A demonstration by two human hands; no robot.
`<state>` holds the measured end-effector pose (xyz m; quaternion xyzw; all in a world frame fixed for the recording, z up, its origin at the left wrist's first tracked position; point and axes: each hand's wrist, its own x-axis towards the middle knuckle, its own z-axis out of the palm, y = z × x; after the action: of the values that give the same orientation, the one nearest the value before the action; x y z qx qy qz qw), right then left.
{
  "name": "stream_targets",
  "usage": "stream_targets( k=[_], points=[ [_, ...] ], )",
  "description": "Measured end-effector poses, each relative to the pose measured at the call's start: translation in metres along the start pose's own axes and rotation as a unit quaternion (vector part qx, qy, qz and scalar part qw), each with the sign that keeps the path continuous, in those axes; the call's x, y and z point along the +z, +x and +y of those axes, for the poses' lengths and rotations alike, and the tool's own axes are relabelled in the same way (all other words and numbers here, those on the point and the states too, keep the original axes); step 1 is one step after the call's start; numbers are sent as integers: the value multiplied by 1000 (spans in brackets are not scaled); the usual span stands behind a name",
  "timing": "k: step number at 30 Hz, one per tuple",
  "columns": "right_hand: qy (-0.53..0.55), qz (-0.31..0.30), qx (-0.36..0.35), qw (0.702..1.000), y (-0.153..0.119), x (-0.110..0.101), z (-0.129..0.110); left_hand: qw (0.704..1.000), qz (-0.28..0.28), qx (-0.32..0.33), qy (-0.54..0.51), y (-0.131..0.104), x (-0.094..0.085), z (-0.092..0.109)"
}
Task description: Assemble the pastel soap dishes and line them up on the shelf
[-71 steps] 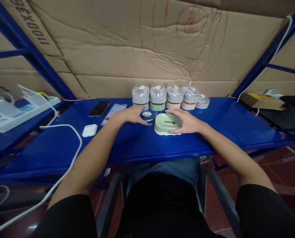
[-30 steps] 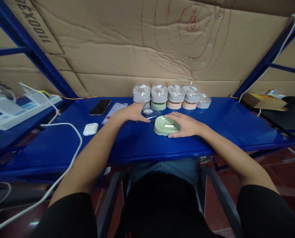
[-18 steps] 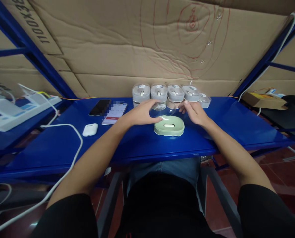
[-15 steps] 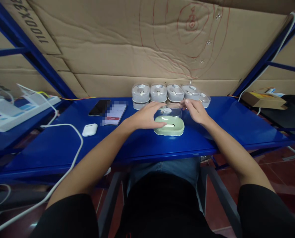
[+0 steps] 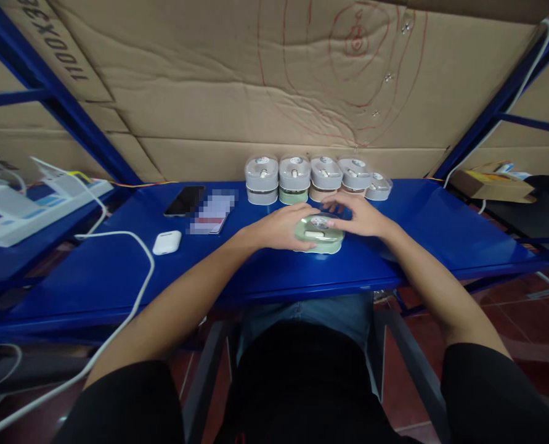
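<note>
A pale green soap-dish-like box (image 5: 319, 235) lies on the blue table (image 5: 256, 265) in front of me, with a clear plastic lid (image 5: 319, 225) sitting on top of it. My left hand (image 5: 281, 227) cups its left side. My right hand (image 5: 360, 217) presses on the lid's right side from above. Both hands hold the box and lid together. A small white label shows through the lid.
Several lidded boxes (image 5: 311, 176) stand in a row against the cardboard wall (image 5: 265, 92). A dark phone (image 5: 185, 201), a second phone with a lit screen (image 5: 212, 213), a white earbud case (image 5: 167, 242) and a white cable (image 5: 130, 290) lie to the left.
The clear lid, lifted from the table by my left hand, has come down onto the green box. Both hands have closed in around it.
</note>
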<state>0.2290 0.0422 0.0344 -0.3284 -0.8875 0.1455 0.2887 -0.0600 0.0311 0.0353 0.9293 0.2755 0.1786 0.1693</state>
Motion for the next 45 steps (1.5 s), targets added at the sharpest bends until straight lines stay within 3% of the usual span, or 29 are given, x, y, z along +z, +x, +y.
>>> stream_targets(
  k=[6,10,12,15,18,21,23,26,29,32,37,41,45],
  points=[
    [1,-61,-10,998,-2,2,0,999,-5,-21,-35,0,-6,-6],
    [3,-39,-1,999,-1,4,2,999,-11,-27,-29,1,-5,-8],
    [5,21,17,1000,0,3,7,999,-12,-32,-23,0,-4,-9],
    [-14,170,86,982,1,-6,25,997,-24,-68,-6,-2,-6,-9],
    [-78,338,182,920,-3,-26,56,992,-52,-117,10,-4,-12,-10],
    [-166,408,263,859,-14,-51,93,991,-59,-119,21,-5,-18,-11],
    [-210,382,302,848,-23,-63,113,992,-53,-110,29,-5,-21,-14],
    [-239,279,321,873,-32,-67,130,989,-54,-131,51,-6,-23,-24],
    [-247,150,327,900,-32,-60,130,985,-44,-141,88,-7,-24,-37],
    [-264,77,342,899,-25,-54,120,983,-18,-122,133,-9,-22,-45],
    [-296,116,417,851,-19,-60,103,979,23,-122,160,-9,-19,-35],
    [-301,159,458,821,-24,-67,101,986,61,-64,144,-7,-15,-23],
    [-281,111,487,819,-27,-67,105,988,33,-7,147,-6,-14,-24]
  ],
)
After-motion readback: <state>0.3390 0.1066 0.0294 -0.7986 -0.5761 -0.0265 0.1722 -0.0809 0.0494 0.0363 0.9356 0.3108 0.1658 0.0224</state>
